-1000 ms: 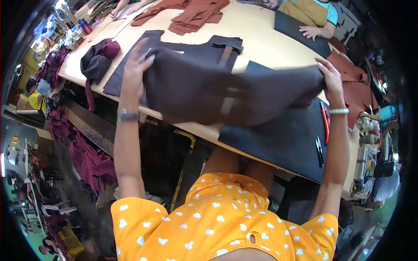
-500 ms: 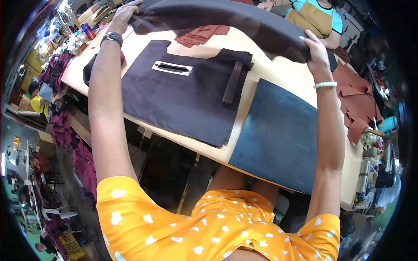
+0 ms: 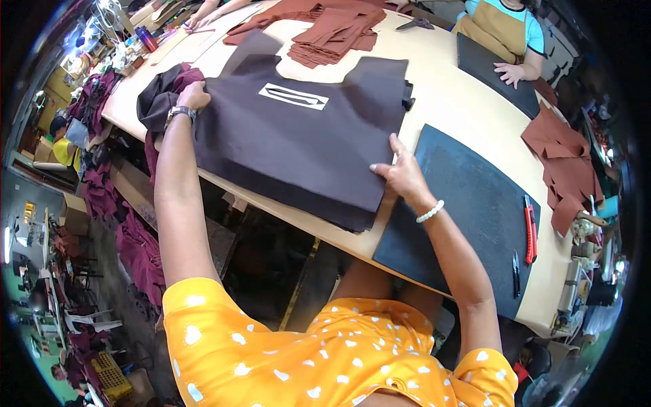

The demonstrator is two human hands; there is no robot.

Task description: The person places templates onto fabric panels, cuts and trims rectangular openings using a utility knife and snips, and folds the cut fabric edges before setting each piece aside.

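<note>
A stack of dark brown fabric panels [image 3: 291, 156], cut with a neckline notch, lies on the table in front of me. A white slotted strip [image 3: 293, 96] shows on its top. Closed around the left edge of the top panel is my left hand [image 3: 194, 97], beside a bundle of dark and maroon cloth [image 3: 159, 95]. My right hand [image 3: 405, 175] touches the right edge of the stack, thumb and forefinger stretched apart. The top panel's upper left flap is blurred.
A black cutting mat [image 3: 461, 203] lies to the right, with a red utility knife [image 3: 529, 229] and a dark pen-like tool [image 3: 516, 273] on it. Rust fabric pieces [image 3: 332, 35] and scissors [image 3: 415, 24] lie farther back. A co-worker's hand [image 3: 513, 73] rests by another black mat [image 3: 495, 74].
Both hands have come down from the far side of the table, and the dark panel they held up now lies on the stack. The dark strip on the stack is no longer visible.
</note>
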